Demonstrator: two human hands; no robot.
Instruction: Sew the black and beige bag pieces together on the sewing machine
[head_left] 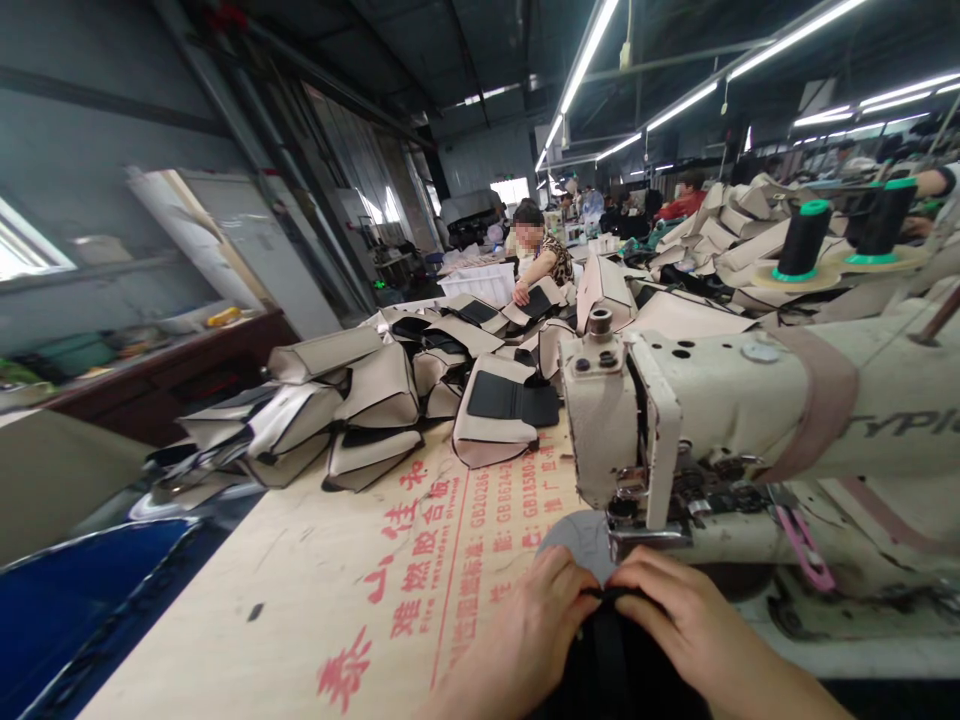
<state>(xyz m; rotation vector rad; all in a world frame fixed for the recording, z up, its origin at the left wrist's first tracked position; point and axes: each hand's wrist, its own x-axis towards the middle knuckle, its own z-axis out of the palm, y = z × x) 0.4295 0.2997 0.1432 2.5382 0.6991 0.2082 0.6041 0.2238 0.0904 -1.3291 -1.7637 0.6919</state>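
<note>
at the sewing machine (727, 400), the left hand (541, 612) and right hand (679, 612), both nearly closed, pinch the black cloth (615, 665) edge.

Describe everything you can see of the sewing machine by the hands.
The sewing machine is cream-coloured, apparently painted metal, scuffed and chipped at the head. A round metal knob tops the head; bare metal parts cluster below. The body runs off the right edge, with dark, partly cut-off lettering and a brownish-pink band around it. A pink piece sits beneath. The left hand and right hand pinch black fabric just before the head; the needle cannot be made out.
</note>
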